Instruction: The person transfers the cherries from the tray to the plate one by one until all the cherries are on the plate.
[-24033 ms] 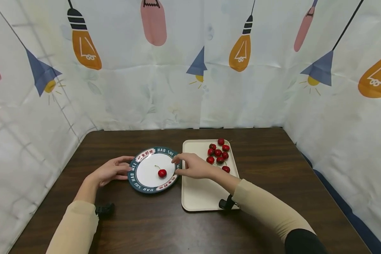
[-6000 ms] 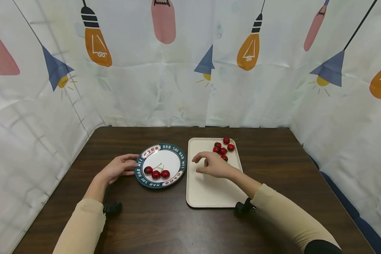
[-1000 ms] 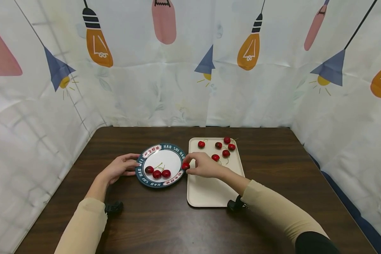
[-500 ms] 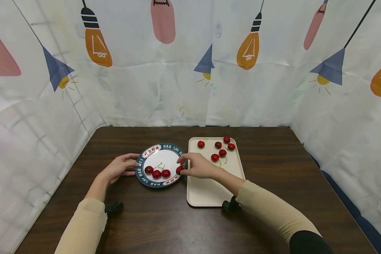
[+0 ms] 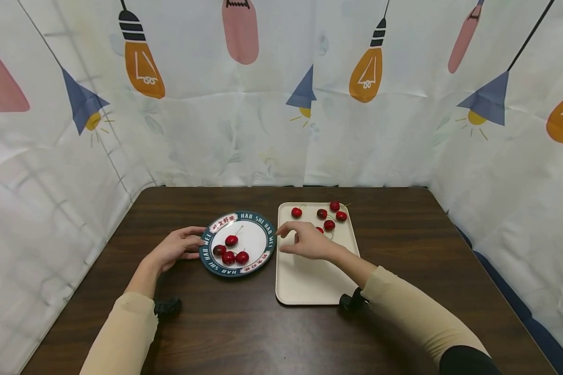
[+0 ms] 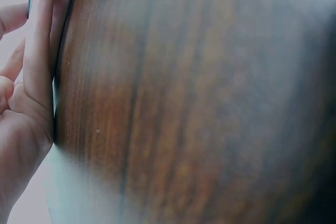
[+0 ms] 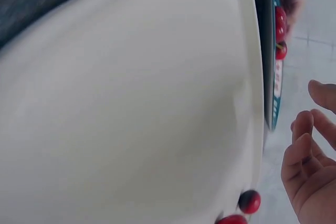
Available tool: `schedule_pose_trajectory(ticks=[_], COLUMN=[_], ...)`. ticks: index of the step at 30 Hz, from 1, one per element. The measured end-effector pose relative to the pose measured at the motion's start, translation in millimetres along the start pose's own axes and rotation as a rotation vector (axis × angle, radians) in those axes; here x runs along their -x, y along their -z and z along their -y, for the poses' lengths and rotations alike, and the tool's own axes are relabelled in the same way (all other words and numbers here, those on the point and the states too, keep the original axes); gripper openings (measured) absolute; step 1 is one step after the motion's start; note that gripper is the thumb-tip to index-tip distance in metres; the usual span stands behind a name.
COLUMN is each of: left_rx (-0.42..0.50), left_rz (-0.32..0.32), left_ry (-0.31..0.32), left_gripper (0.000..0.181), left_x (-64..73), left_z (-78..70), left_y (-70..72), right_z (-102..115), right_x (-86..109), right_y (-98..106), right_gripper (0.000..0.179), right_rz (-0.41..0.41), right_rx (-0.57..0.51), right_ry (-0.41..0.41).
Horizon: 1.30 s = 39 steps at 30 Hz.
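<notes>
On the left of the table lies a round white plate (image 5: pixel 255 237) with a teal lettered rim. Several red cherries rest in its left half, among them a stemmed cherry (image 5: pixel 231 240) lying behind the others. My left hand (image 5: pixel 180 245) touches the plate's left rim with fairly straight fingers; the left wrist view shows fingers right at its edge. Over the left side of a cream tray (image 5: pixel 311 284) hovers my right hand (image 5: pixel 307 240), thumb and index finger apart with nothing between them. It partly hides a cherry (image 5: pixel 319 229) on the tray.
Several more cherries lie in the tray's far part, including one cherry (image 5: pixel 296 212) by itself at the far left. The tray sits just right of the plate on a dark wooden table (image 5: pixel 234 323). A patterned white curtain (image 5: pixel 244 140) stands behind.
My right hand carried a cherry from the tray to the plate's right rim and let go. That cherry now lies farther left on the plate. The hand has moved back right; the left stays put.
</notes>
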<state>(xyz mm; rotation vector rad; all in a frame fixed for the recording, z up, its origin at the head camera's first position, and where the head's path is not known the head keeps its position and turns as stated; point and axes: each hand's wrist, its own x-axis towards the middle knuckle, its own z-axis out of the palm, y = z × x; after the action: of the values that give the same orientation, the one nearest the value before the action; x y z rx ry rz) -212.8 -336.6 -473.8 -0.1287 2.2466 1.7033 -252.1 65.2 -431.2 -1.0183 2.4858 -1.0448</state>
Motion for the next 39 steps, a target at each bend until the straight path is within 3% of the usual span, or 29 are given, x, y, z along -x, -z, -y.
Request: schedule_pose_trajectory(ticks=[11,23,39], left_rx=[0.002,0.009,-0.004], left_rz=[-0.006,0.017,-0.002], left_ry=[0.000,-0.017,-0.001], left_gripper=[0.059,0.059,0.057], left_x=[0.5,1.5,1.3], left_z=[-0.7,-1.4,-2.5], left_y=[-0.8,-2.2,-1.9], right_z=[-14.6,-31.5,-50.7], right_x=[14.6,32.6,48.3], right_y=[20.7,41.6,58.0], right_gripper=[0.041,0.037,0.037], right_rz=[-0.048,-0.110,-0.180], right_rx=[-0.006,-0.102,-0.059], right_ry=[-0.044,-0.067,-0.118])
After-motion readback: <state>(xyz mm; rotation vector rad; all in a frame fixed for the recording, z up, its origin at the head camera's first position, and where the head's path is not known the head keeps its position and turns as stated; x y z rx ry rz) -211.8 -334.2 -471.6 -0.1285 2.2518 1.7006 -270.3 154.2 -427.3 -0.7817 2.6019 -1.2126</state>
